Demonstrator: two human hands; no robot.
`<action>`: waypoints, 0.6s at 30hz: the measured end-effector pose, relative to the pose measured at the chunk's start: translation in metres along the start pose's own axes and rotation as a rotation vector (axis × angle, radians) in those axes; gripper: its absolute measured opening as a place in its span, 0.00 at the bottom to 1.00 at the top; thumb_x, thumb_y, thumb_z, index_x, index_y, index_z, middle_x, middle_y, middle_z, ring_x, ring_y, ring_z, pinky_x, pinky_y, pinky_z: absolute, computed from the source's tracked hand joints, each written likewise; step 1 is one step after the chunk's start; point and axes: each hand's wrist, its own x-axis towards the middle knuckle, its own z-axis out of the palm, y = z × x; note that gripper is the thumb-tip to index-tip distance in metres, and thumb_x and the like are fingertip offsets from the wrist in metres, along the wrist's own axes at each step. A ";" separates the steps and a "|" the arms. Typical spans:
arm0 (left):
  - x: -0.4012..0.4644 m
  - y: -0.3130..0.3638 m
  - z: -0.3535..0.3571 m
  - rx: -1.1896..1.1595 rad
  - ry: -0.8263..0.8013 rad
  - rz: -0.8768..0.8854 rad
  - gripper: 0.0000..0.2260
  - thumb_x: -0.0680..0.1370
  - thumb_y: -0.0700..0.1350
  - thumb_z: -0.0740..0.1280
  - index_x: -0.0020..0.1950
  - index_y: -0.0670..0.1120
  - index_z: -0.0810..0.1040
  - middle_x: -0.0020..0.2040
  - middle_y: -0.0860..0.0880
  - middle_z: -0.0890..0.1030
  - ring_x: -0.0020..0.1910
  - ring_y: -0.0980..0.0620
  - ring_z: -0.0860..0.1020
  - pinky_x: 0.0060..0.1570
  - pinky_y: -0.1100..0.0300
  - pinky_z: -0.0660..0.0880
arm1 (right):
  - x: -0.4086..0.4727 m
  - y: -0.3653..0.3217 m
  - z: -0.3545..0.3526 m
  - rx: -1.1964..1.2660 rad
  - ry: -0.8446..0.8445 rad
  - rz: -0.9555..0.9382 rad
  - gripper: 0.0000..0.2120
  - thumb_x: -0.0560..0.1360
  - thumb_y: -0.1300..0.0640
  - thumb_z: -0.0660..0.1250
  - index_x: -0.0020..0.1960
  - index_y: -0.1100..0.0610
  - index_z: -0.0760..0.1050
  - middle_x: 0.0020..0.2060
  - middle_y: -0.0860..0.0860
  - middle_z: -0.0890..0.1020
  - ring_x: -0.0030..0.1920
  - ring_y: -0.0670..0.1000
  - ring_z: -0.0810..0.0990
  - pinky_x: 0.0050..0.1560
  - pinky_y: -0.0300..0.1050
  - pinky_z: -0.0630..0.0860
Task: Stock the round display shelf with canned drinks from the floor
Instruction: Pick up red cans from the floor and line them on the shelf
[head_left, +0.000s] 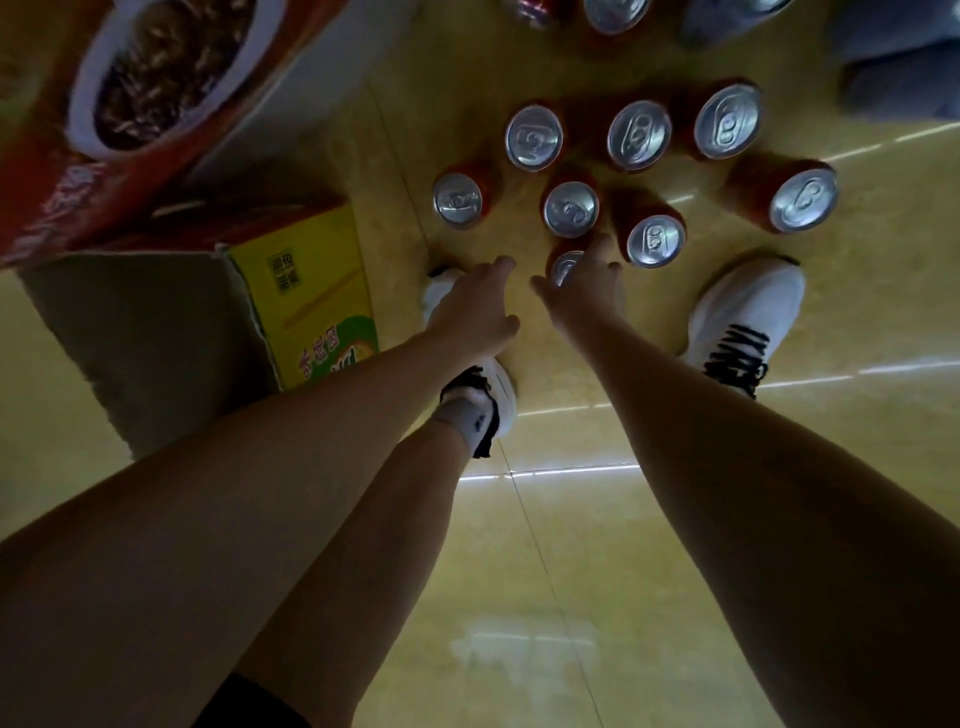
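Several red cans with silver tops stand upright on the tiled floor, among them one at the far left (458, 200), one in the middle (571, 208) and one at the right (803, 200). The nearest can (565, 266) is partly hidden under my right hand (584, 288), whose spread fingers reach down around its top; I cannot tell whether they touch it. My left hand (475, 309) hangs just left of that can with relaxed fingers and holds nothing. The round display shelf is out of view.
A yellow and green carton (311, 296) and a brown box stand on the floor at the left, under a large red printed box (130, 104). My white shoes (743, 317) flank the cans. More cans (615, 13) and grey cloth lie at the top.
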 end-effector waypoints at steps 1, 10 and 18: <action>0.003 -0.001 0.001 -0.001 -0.004 -0.005 0.28 0.75 0.44 0.69 0.73 0.46 0.63 0.63 0.42 0.74 0.61 0.42 0.73 0.57 0.46 0.74 | 0.002 0.000 0.002 -0.002 0.026 0.000 0.35 0.72 0.48 0.73 0.69 0.59 0.58 0.62 0.65 0.73 0.57 0.65 0.78 0.53 0.49 0.73; -0.033 0.010 -0.021 0.010 0.041 -0.017 0.27 0.73 0.43 0.70 0.70 0.44 0.66 0.62 0.40 0.75 0.61 0.40 0.74 0.56 0.45 0.75 | -0.041 -0.001 -0.047 -0.102 -0.086 -0.107 0.35 0.68 0.52 0.77 0.68 0.60 0.65 0.59 0.61 0.79 0.57 0.60 0.78 0.44 0.44 0.69; -0.144 0.070 -0.110 -0.036 0.024 0.052 0.29 0.75 0.40 0.69 0.73 0.46 0.62 0.66 0.41 0.71 0.61 0.39 0.74 0.55 0.43 0.74 | -0.179 -0.058 -0.153 -0.264 -0.160 -0.302 0.38 0.63 0.51 0.79 0.69 0.52 0.68 0.57 0.56 0.78 0.54 0.56 0.77 0.47 0.45 0.75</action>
